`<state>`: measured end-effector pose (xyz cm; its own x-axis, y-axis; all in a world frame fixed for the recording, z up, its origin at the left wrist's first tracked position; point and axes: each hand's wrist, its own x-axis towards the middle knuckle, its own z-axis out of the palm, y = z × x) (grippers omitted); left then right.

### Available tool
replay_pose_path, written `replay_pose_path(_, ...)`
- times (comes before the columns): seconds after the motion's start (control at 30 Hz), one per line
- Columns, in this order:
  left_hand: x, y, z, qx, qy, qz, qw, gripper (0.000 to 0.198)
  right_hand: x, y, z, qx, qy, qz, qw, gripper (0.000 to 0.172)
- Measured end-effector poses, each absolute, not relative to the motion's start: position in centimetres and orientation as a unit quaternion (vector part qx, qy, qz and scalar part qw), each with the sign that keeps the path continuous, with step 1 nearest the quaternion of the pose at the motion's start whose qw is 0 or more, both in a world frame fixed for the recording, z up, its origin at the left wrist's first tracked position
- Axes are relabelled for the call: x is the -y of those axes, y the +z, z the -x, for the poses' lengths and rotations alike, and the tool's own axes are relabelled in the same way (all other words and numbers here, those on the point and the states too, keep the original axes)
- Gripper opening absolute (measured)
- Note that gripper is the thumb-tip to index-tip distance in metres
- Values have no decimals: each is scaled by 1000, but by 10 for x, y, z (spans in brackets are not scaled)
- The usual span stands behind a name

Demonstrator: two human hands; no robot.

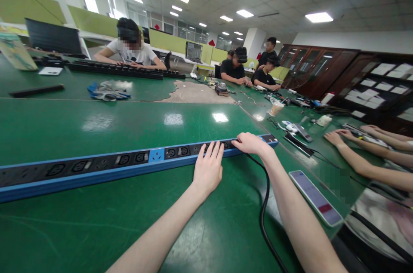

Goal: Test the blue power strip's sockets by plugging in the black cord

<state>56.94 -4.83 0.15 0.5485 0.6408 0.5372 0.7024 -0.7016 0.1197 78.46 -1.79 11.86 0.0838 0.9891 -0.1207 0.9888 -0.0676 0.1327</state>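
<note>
A long blue and black power strip (157, 155) lies across the green table, slanting from the left edge up to the right. Its face carries several black sockets and a blue one. My left hand (208, 167) rests on the strip right of the blue socket, fingers stretched out over the sockets. Close to the strip's right end, my right hand (253, 144) is closed with curled fingers around the plug end of a black power cord (266, 191). The plug itself is mostly hidden under the fingers. From there the cord hangs down between my forearms toward the bottom edge.
A phone (316, 197) lies right of my right forearm. Beyond it are a co-worker's hands (334, 137). Gloves (109, 91), a black bar (37, 90) and a cup (275, 107) stand or lie farther back. Other people sit across the table (135, 118).
</note>
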Motion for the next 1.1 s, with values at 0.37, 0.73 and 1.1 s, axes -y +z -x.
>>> replay_pose_path(0.37,48,3,-569,380,-276,881,53,74,17,117,-784,-677,4,-731,90,54)
replay_pose_path(0.73,47,2,-569,377,-281,881,57,76,18,127,-783,-682,18,-727,79,42)
replay_pose_path(1.1,48,3,-570,387,-265,881,60,75,65,194,-836,-672,-125,-696,-221,44)
